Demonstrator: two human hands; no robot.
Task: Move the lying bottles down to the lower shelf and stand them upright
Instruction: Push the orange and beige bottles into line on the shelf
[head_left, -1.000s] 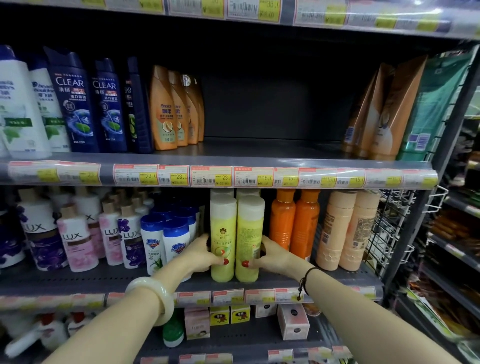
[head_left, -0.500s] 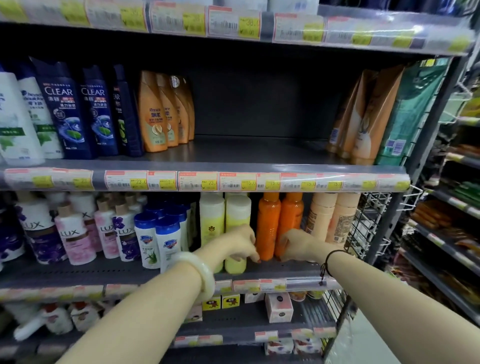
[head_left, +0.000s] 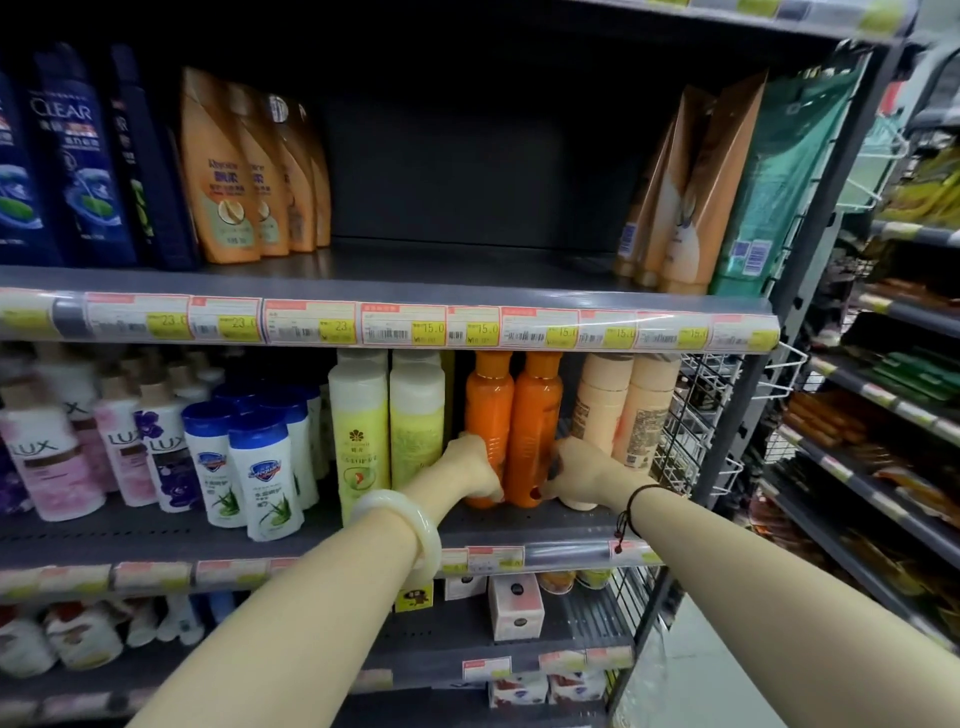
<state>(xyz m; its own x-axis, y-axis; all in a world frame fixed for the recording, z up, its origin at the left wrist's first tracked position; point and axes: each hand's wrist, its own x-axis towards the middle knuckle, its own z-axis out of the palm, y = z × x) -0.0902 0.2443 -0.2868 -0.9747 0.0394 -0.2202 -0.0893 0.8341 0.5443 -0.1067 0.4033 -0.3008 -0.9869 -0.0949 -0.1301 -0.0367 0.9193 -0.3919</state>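
Observation:
Two orange bottles (head_left: 511, 415) stand upright side by side on the lower shelf (head_left: 311, 525). My left hand (head_left: 470, 465) wraps the base of the left orange bottle. My right hand (head_left: 574, 465) presses the base of the right orange bottle from its right side. Two yellow-green bottles (head_left: 387, 421) stand upright just left of them, and two beige bottles (head_left: 621, 410) stand to the right. The middle of the upper shelf (head_left: 441, 270) holds no bottles.
Blue Clear bottles (head_left: 78, 156) and orange pouches (head_left: 244, 171) line the upper shelf's left; tan pouches (head_left: 685, 192) lean at its right. Lux bottles (head_left: 47, 447) and blue-capped white bottles (head_left: 249, 462) fill the lower shelf's left. A wire basket (head_left: 696, 415) hangs at the right end.
Both hands left the yellow-green bottles and moved right onto the two orange bottles. The view has drawn closer to the shelf.

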